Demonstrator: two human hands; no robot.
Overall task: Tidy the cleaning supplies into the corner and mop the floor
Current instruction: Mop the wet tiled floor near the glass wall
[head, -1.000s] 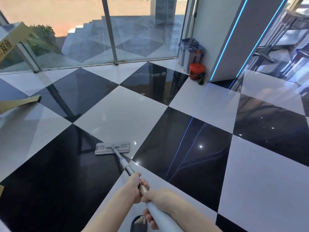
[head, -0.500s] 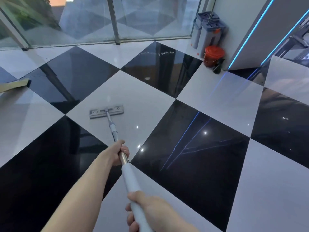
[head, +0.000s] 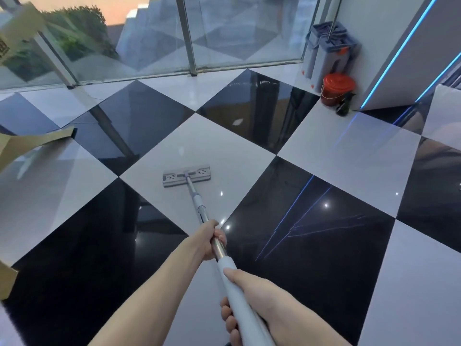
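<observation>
A flat grey mop [head: 186, 176] lies with its head on a white tile of the black-and-white checkered floor [head: 324, 151]. Its pole runs back toward me. My left hand [head: 208, 239] grips the metal part of the pole. My right hand [head: 252, 300] grips the grey handle lower down, closer to my body. In the far right corner stand a grey mop bucket [head: 329, 56], a red bucket [head: 337, 88] and a dark bottle [head: 344, 107], close together against the white wall.
Glass walls [head: 237, 33] with metal frames close off the far side. Cardboard pieces [head: 30, 143] lie on the floor at the left edge. A white pillar with blue light strips [head: 394, 53] stands at the right.
The mop head has slid forward from the black tile's edge onto the white tile. Both arms have stretched out with it, and the view has tilted up.
</observation>
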